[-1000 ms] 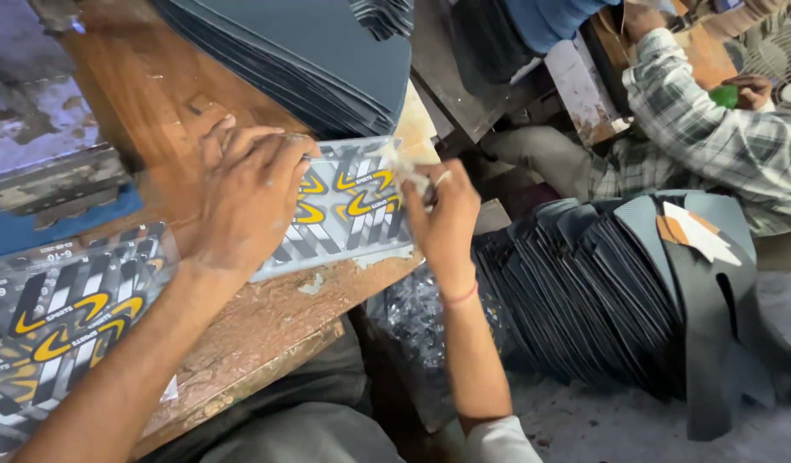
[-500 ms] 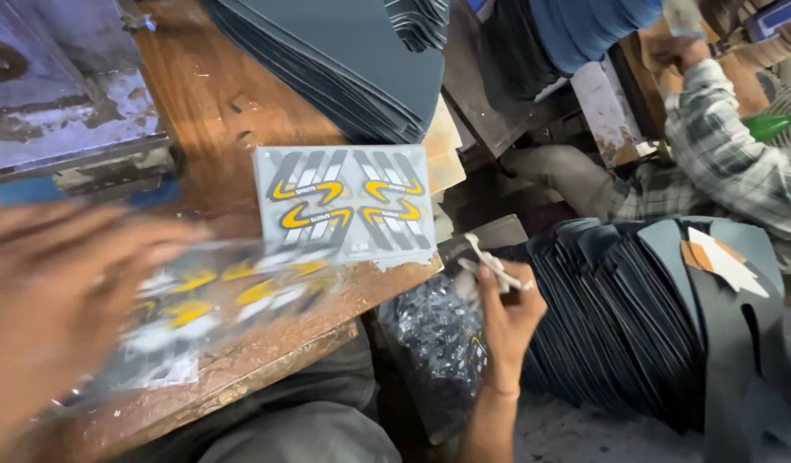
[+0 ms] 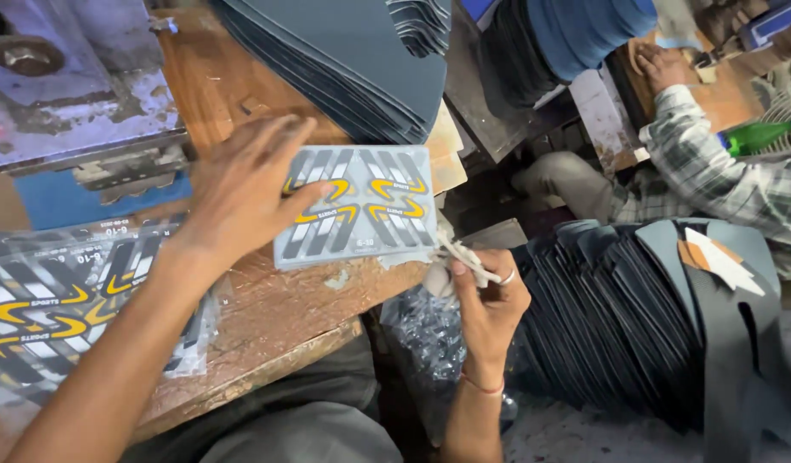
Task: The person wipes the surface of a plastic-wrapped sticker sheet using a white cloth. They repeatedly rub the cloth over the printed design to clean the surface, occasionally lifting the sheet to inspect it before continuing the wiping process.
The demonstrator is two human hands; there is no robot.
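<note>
Presently, findings as follows.
Left hand [image 3: 245, 184]: spread wide and flat, fingertips pressing the left half of the printed sheet [image 3: 361, 206].
Printed sheet: grey with yellow and black curved markings, flat on the wooden bench [image 3: 275, 300] near its front edge.
Right hand [image 3: 485, 296]: below the bench edge, pinching a small pale scrap [image 3: 464, 255] at the sheet's lower right corner.
Left of the sheet: stack of similar sheets [image 3: 65, 291].
Behind: pile of dark cut pieces [image 3: 353, 60].
Far right: another person's checked sleeve [image 3: 713, 176].
</note>
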